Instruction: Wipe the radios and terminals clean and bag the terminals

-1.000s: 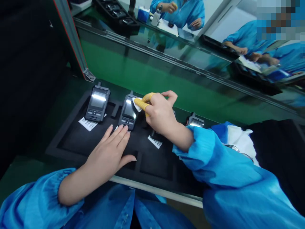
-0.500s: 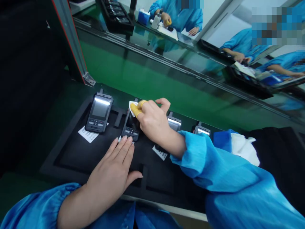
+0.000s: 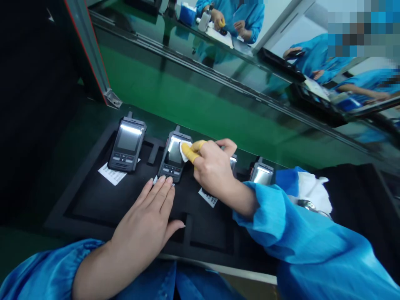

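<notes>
From the handset (image 3: 172,153) under the cloth (image 3: 183,152), another handset (image 3: 127,143) lies at nine o'clock, two handsets (image 3: 263,174) at three, the left hand (image 3: 142,225) at seven.

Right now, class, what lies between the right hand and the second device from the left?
A white wipe, held by the right hand; the head view shows it.

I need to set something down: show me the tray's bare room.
Bare: the black tray, front left, between the leftmost label and left hand; also front middle, between that hand's thumb and the right sleeve. Crowded: the back, with four handheld devices and the right hand.
</notes>
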`<state>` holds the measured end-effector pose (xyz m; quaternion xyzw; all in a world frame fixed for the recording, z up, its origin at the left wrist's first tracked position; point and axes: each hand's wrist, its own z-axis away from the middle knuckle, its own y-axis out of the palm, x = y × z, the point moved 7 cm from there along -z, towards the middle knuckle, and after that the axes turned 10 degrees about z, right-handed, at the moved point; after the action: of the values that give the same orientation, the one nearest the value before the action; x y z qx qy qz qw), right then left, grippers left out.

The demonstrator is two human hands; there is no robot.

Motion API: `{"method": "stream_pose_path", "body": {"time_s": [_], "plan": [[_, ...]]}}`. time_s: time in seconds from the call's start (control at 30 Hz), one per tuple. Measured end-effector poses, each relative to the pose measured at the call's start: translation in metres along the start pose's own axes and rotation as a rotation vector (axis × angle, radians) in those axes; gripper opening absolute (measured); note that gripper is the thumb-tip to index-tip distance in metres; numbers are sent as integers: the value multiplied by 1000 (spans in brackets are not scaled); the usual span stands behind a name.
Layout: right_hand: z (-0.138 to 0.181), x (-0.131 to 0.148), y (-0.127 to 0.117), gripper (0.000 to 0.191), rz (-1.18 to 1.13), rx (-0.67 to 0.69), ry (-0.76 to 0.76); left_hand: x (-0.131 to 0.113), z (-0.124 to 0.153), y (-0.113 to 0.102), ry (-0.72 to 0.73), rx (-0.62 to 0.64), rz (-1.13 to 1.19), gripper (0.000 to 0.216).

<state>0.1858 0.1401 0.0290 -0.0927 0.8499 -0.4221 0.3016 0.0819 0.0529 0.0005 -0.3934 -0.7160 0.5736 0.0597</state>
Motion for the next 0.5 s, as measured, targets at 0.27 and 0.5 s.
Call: {"method": "stream_pose_path", "body": {"time_s": [0.27,0.5], "plan": [[32,35,-28,24,-308,105,-168,0,3,-10,41,-60,77,41],[-25,3,-21,37,-265,59,16,33,19,-51,-59,-211,18,29]]}}
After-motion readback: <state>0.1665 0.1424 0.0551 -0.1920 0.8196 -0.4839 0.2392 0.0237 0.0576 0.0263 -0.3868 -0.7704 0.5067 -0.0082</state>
